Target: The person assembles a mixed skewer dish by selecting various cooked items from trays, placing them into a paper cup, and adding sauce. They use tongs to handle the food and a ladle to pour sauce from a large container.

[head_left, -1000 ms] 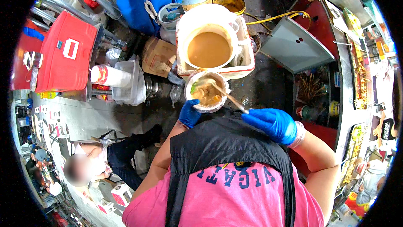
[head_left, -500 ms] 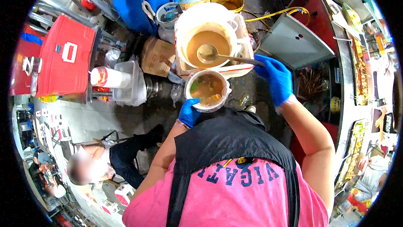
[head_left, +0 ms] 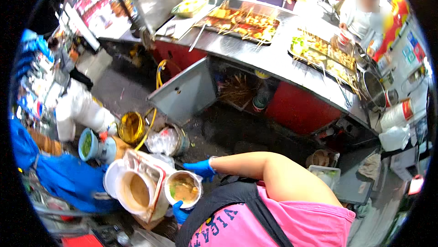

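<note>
A white round bowl (head_left: 172, 197) of brown soup, with green leaves and pale chunks in it, is held in front of my body. My left hand (head_left: 181, 211), in a blue glove, grips its near rim with the thumb on top. My right hand (head_left: 200, 169), also blue-gloved, is at the bowl's far rim with its fingers stretched out to the left; whether it touches the bowl I cannot tell. No ladle shows in it. Left of the bowl stands a white bucket (head_left: 135, 207) of brown broth, beside a red-and-white box edge (head_left: 158, 187).
A metal counter (head_left: 255, 55) with trays of skewered food (head_left: 246, 23) crosses the far side, its grey door (head_left: 187, 91) hanging open. A yellow-coated bucket (head_left: 131, 127), a yellow hose (head_left: 148, 130) and a blue tub (head_left: 86, 144) stand left. People are behind the counter.
My view has swung to the right, bringing the counter and food trays to the far side. The ladle has left my right hand, which has come to the bowl. My left hand still holds the bowl.
</note>
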`<state>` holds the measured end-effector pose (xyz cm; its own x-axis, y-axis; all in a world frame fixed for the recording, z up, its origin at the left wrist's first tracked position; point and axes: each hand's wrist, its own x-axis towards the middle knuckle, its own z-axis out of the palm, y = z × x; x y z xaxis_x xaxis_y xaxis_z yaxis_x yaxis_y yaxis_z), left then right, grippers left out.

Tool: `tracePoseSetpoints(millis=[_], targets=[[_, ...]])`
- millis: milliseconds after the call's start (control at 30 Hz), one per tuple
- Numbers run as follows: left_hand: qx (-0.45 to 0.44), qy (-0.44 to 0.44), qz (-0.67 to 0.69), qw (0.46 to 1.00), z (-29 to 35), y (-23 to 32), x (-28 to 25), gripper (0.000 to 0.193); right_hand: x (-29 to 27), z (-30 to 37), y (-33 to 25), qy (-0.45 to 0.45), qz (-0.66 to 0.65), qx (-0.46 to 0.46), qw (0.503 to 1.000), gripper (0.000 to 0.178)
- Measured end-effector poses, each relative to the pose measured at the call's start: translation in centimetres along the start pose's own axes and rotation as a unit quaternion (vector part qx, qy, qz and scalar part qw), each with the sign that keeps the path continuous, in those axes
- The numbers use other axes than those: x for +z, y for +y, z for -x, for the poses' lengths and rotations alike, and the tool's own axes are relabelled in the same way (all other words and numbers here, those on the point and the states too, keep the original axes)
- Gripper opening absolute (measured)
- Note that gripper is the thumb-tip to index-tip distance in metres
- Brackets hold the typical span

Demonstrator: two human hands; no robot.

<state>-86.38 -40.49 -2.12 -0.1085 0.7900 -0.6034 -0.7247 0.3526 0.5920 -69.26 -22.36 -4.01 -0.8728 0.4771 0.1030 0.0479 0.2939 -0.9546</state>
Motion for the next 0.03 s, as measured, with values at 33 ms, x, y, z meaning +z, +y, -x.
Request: tracePoseSetpoints(millis=[33], targets=[[0.005, -0.006, -0.017, 1.000, -0.73, -0.27, 2.32, 0.067, -2.30, 2.28, 0.56, -0.083, -0.034, -0.101, 0.991, 0.080]])
